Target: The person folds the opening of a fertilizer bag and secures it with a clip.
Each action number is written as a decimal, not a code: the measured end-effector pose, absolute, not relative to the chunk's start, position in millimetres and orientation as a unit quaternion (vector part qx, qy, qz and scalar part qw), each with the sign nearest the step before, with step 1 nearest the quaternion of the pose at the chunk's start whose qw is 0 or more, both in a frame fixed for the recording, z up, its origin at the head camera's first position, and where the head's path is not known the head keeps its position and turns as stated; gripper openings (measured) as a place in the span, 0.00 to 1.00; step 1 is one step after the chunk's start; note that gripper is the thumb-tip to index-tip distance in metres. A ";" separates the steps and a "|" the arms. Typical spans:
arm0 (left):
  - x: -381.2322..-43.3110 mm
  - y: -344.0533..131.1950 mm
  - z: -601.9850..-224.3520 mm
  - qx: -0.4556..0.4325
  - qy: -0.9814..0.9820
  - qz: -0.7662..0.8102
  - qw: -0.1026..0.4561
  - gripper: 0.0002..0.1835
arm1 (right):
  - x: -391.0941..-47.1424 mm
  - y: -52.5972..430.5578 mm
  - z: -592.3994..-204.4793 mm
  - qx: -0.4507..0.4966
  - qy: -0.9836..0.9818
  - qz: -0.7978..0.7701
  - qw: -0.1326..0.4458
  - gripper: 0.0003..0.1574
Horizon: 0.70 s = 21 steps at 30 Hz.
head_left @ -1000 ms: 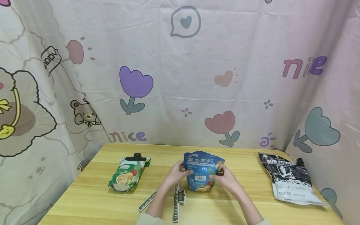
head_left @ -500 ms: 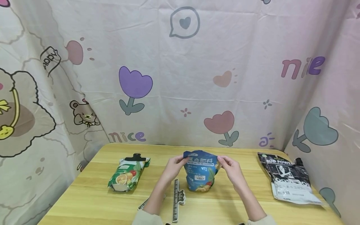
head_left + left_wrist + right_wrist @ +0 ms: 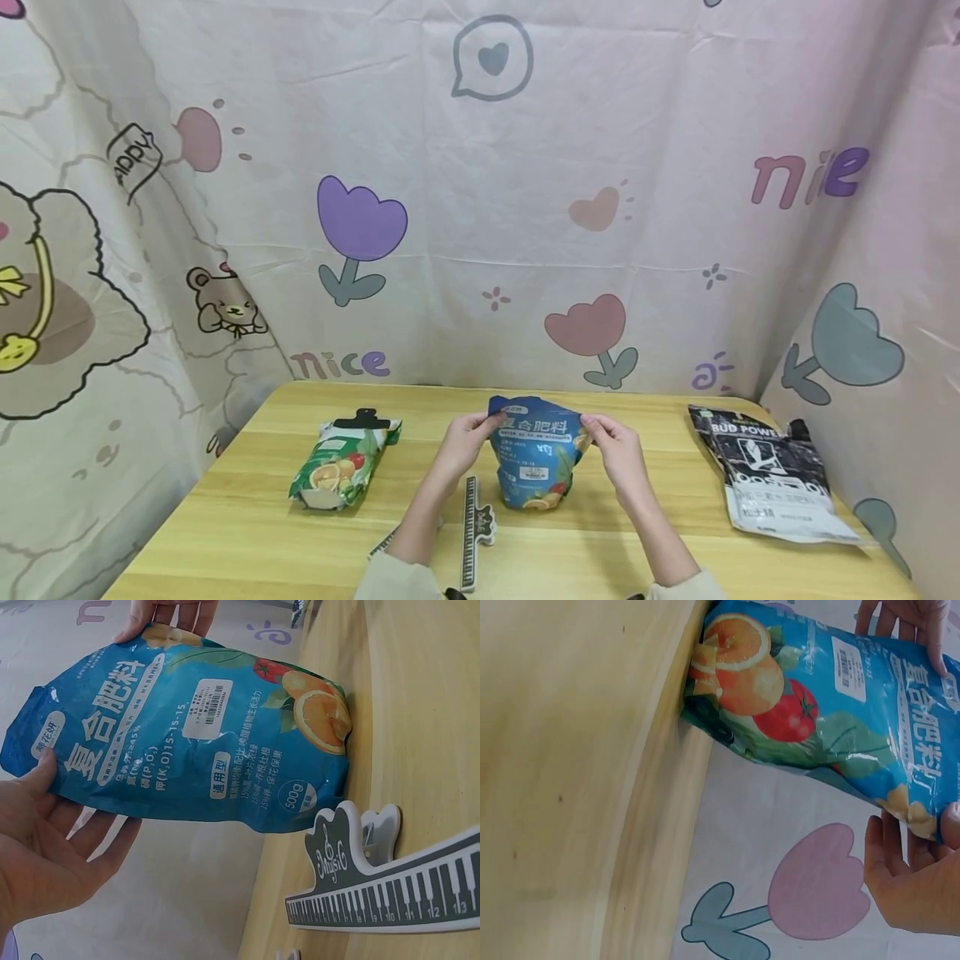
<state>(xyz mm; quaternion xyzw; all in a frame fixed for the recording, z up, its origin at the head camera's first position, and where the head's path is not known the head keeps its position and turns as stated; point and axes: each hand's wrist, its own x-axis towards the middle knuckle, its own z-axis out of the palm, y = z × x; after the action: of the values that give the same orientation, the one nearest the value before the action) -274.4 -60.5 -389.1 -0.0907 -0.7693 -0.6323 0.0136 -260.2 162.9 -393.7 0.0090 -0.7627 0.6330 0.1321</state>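
A blue fertilizer bag (image 3: 534,458) printed with oranges and a tomato stands upright on the table, between both hands. My left hand (image 3: 463,442) pinches its upper left edge, thumb on the front and fingers behind, as the left wrist view shows. At the upper right edge my right hand (image 3: 617,446) pinches it the same way; the right wrist view shows the thumb on the front. Just left of the bag's base lies a long clip (image 3: 471,533) with piano-key print and the word Music (image 3: 330,855). A second such clip (image 3: 384,542) is partly hidden under the left forearm.
At the left of the table lies a green bag (image 3: 341,467) with a black clip (image 3: 366,419) across its top. A black and white bag (image 3: 776,475) lies at the right edge. A printed curtain (image 3: 480,208) hangs behind and at the sides of the wooden table (image 3: 247,500).
Both hands have moved from the bag's sides up to its top corners and now pinch them. The top edge looks more stretched out. The bag stays in place.
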 end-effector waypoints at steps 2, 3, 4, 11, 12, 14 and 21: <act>-274.9 -61.0 -388.9 -0.090 -0.770 -0.632 0.013 0.21 | -260.2 164.1 -392.4 0.014 -0.765 0.630 0.129 0.23; -275.0 -61.3 -388.7 -0.091 -0.769 -0.632 0.014 0.21 | -260.2 164.8 -392.2 0.018 -0.766 0.630 0.127 0.23; -275.2 -61.6 -388.8 -0.091 -0.769 -0.632 0.015 0.21 | -260.3 165.4 -391.8 0.022 -0.766 0.630 0.125 0.24; -277.0 -62.1 -388.6 -0.096 -0.766 -0.636 0.010 0.22 | -264.1 170.1 -392.9 0.026 -0.760 0.639 0.111 0.21; -277.2 -62.2 -388.4 -0.095 -0.765 -0.637 0.007 0.22 | -264.5 170.6 -393.0 0.025 -0.760 0.641 0.109 0.21; -277.8 -62.4 -387.8 -0.091 -0.765 -0.638 0.000 0.22 | -264.8 171.4 -392.7 0.026 -0.760 0.641 0.105 0.21; -280.4 -65.1 -386.3 -0.093 -0.758 -0.645 -0.014 0.23 | -264.0 172.6 -390.8 0.028 -0.762 0.640 0.093 0.23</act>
<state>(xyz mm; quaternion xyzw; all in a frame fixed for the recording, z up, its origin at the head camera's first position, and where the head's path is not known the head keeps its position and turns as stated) -280.4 -65.1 -386.3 -0.0929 -0.7583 -0.6451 -0.0140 -264.0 172.6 -390.8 0.0276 -0.7622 0.6401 0.0926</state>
